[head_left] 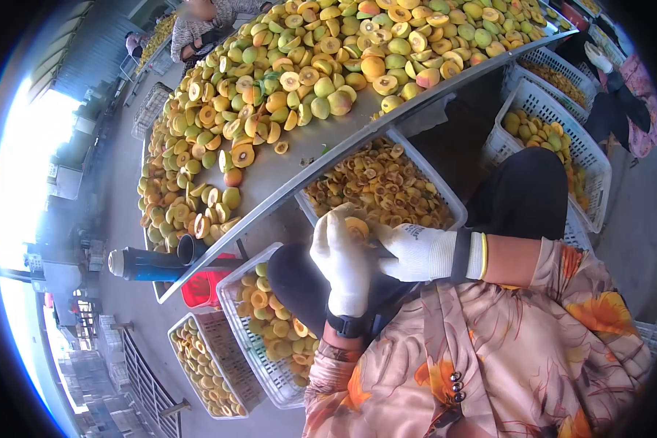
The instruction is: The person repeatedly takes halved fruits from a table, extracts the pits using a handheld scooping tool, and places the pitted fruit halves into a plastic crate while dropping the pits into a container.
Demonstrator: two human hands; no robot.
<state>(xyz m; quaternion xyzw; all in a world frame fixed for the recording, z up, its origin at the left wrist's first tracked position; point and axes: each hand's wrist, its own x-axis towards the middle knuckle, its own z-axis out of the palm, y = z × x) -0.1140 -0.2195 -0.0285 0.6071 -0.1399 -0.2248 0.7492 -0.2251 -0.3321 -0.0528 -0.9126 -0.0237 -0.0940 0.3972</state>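
Observation:
My left hand, in a white glove, is closed around a yellow peach half whose cut face shows. Close against it is my right hand, also gloved, with its fingers curled toward the fruit. What those right fingers grip is hidden. Both hands are over my lap, at the near edge of a white crate. Brown-orange peach pits and scraps fill this crate.
A metal table bears a large heap of cut peaches. Crates of peach halves stand left and right. A blue flask lies by the table corner. Other people are at the far side and right.

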